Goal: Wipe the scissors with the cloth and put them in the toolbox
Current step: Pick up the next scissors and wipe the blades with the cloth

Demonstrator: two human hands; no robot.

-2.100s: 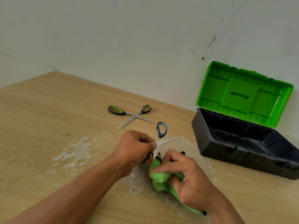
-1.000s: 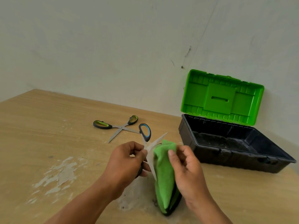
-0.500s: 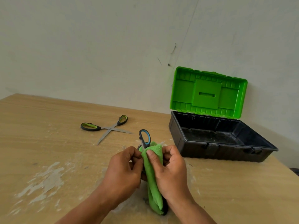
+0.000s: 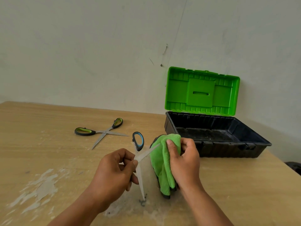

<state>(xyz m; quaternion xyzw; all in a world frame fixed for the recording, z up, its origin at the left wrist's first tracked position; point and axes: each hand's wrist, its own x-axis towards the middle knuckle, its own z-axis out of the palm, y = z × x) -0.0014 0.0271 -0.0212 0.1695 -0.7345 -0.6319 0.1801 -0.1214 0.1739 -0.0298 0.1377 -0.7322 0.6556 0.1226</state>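
Pinching the blue-and-black-handled steel scissors (image 4: 143,155) near their pivot, the left hand (image 4: 114,170) holds them with blades spread wide. The right hand (image 4: 184,160) grips the bunched green microfibre cloth (image 4: 162,162) at the upper blade's tip. Bare fingers could slide onto an edge, or the lightly pinched scissors could twist free, well short of the open black plastic toolbox (image 4: 228,150).

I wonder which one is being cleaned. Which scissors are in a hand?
The blue-handled scissors, held open by the left hand beside the green cloth. The green-handled scissors lie alone on the table, touched by no hand.
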